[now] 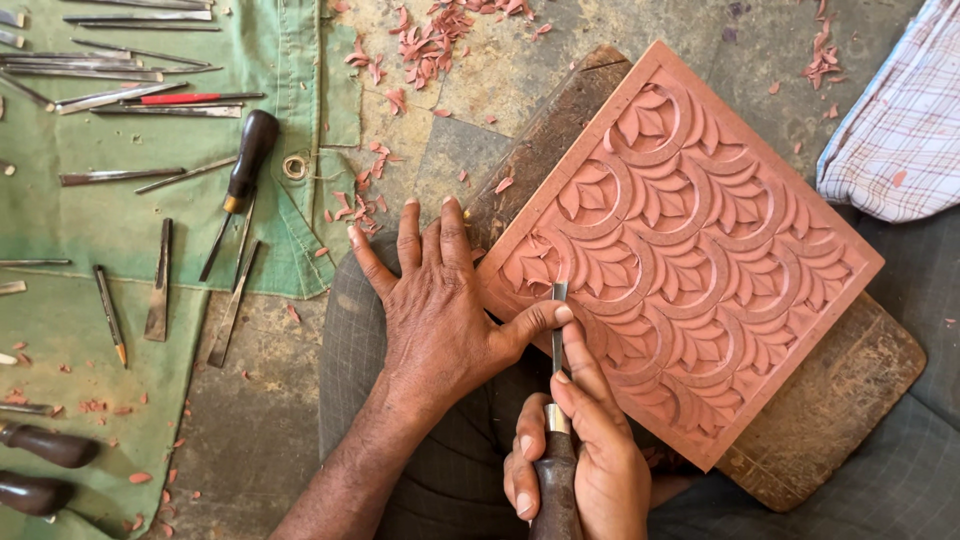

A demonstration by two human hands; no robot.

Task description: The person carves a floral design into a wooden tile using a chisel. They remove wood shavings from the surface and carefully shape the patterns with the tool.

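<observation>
A green cloth mat (110,230) at nine o'clock is holding rows of slim metal carving tools (150,100). The left hand (435,310) is lying flat, fingers spread, its thumb steadying the blade. At six o'clock the right hand (585,455) is gripping a dark-handled steel chisel (557,400), whose tip is touching the square reddish carved wooden panel (690,245), at centre, towards three o'clock.

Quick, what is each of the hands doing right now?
Left hand: open, flat, thumb against the chisel blade.
Right hand: closed around the chisel.
</observation>
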